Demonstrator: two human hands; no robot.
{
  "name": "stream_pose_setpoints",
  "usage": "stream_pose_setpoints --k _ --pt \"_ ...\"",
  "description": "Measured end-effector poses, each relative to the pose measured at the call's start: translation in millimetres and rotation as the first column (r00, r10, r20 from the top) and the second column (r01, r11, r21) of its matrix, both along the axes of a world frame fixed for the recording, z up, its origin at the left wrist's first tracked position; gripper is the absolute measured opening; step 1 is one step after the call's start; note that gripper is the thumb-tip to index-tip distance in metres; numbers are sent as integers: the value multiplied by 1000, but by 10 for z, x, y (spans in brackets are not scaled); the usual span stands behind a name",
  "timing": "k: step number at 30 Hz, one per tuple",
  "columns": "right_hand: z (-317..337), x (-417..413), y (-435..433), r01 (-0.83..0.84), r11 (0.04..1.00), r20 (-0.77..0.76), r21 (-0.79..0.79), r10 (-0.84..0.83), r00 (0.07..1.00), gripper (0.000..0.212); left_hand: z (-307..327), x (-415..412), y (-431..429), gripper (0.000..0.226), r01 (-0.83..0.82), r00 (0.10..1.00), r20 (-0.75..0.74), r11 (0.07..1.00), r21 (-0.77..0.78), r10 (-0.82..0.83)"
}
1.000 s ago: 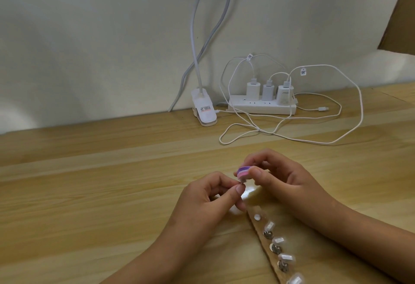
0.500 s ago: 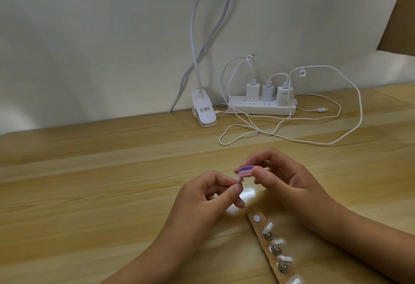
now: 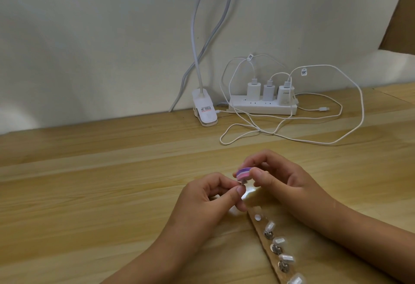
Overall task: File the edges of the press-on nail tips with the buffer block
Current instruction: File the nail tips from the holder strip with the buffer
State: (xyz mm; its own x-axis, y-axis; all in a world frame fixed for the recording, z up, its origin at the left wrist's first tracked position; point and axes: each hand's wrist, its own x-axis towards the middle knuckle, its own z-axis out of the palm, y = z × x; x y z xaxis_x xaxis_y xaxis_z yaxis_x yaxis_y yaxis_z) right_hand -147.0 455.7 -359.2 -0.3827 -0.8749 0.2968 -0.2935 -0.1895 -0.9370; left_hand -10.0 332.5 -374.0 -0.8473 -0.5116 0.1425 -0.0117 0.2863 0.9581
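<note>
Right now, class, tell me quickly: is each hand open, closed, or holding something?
Left hand: closed, pinching a small nail tip, mostly hidden from view.
Right hand: closed, pinching the buffer block just above that tip.

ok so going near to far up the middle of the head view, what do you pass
strip of nail tips → buffer block → loose white cable → power strip → wall
</note>
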Motion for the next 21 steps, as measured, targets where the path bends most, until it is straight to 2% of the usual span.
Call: stream_pose_setpoints --k 4,8,12,17,21 --pt "-1 1 7 18 1000 -21 -25 -19 1000 22 5 6 4 7 -1 1000 -6 1000 1 1" --pt "-17 -15 -6 9 1000 -4 18 -9 1000 13 4 2 7 9 -5 1000 -14 1000 0 5" --pt "-14 -14 -3 23 1000 -34 1 -23 999 21 4 3 5 7 -3 1000 -8 1000 -9 3" --pt "-36 -23 -8 43 999 -93 -9 -44 995 19 2 8 5 8 -19 1000 -11 1000 -2 19" --pt "-31 -38 -13 40 999 -80 14 -38 996 21 -8 11 0 6 -23 1000 -11 1000 0 23"
